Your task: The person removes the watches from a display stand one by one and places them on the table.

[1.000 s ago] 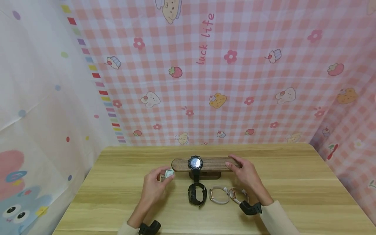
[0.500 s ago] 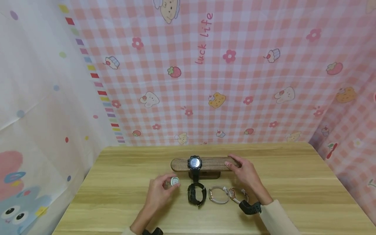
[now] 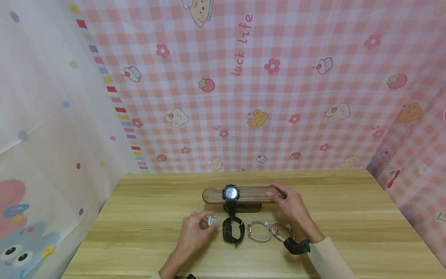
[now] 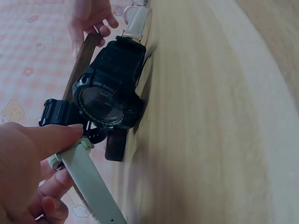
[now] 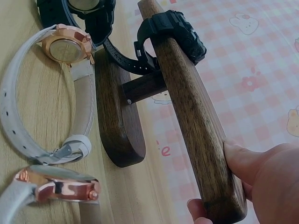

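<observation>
A small watch (image 3: 212,221) with a pale mint-green strap is pinched between the thumb and fingers of my left hand (image 3: 194,234), low over the table. In the left wrist view its strap (image 4: 93,182) hangs free below the fingers. Just right of it, a black sport watch (image 3: 228,231) stands on its side on the table. My right hand (image 3: 292,205) grips the right end of a dark wooden watch stand (image 3: 256,195), thumb on the near side of the bar. Another black watch (image 3: 231,193) is strapped round the bar, left of its middle.
Two watches with white straps and rose-gold cases, one (image 5: 67,50) beside the black sport watch and the other (image 5: 60,184) farther right, lie in front of the stand's base (image 5: 114,116). A pink checked cloth (image 3: 296,93) hangs behind the wooden table (image 3: 331,217).
My left hand has moved right and nearer to me with the mint-green watch, from beside the bar's left end to beside the black sport watch. The right hand keeps its place on the stand.
</observation>
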`<state>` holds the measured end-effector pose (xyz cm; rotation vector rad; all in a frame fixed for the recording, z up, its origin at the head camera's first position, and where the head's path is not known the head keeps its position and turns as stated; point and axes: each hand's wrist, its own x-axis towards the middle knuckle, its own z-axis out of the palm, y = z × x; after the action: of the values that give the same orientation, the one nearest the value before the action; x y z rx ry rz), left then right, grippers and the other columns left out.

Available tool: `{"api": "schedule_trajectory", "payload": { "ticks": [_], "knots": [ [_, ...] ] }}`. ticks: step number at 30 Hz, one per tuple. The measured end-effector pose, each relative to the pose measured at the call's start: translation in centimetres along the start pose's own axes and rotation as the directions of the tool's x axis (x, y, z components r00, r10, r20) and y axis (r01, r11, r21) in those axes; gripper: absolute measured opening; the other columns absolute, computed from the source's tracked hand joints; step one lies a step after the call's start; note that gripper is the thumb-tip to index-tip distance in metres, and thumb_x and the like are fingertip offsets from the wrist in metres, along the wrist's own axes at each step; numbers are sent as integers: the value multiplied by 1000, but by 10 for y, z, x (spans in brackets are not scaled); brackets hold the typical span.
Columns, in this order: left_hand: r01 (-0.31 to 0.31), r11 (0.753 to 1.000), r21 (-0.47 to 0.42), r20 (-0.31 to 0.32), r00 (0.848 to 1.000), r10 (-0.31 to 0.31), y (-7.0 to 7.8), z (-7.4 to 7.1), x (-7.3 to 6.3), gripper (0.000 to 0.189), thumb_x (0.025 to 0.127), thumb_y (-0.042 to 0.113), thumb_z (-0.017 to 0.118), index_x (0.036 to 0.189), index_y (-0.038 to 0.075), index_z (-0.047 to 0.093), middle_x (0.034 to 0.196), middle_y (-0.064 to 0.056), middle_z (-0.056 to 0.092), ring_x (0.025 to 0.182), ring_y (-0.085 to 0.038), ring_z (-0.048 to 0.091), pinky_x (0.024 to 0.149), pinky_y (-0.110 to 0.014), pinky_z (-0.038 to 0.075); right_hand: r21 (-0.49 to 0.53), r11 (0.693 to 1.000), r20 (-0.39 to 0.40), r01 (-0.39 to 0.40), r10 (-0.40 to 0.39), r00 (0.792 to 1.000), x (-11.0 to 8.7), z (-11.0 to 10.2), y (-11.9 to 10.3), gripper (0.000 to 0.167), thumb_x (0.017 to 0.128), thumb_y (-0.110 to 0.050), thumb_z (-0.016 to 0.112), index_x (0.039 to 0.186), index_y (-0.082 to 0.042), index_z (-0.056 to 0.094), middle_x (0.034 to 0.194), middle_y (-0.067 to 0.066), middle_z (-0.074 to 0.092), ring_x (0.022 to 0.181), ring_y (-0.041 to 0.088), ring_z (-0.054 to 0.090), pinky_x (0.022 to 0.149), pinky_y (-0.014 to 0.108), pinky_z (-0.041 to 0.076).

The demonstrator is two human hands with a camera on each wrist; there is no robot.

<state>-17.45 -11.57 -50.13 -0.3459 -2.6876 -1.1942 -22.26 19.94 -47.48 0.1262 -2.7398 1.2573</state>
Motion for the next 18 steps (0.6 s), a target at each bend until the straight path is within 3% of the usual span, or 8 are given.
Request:
{"api": "schedule_trajectory", "payload": {
  "ticks": [6,12,18],
  "knots": [
    [-33,998,46,8,999,33,1,4,-3,33,75,16,86,105,10,75,69,12,62,65,-3,50,80,-34,39,18,1000,11,-17,17,1000,0,-1,0,43,96,-26,67,134,-8,61,121,23,64,65,17,49,63,31,40],
    [-56,995,81,1,998,56,0,9,-6,33,75,19,86,104,11,75,69,12,66,64,0,50,82,-36,35,6,1000,9,-17,17,1000,0,-1,-1,43,96,-27,67,135,-8,61,124,23,64,69,17,50,65,31,41],
    [-67,991,114,-5,998,68,1,12,-8,32,78,24,84,106,12,74,74,9,71,67,-2,56,78,-32,33,22,999,14,-29,29,999,1,-1,-1,43,96,-26,67,135,-8,61,118,22,65,65,16,49,60,30,40]
  ]
}}
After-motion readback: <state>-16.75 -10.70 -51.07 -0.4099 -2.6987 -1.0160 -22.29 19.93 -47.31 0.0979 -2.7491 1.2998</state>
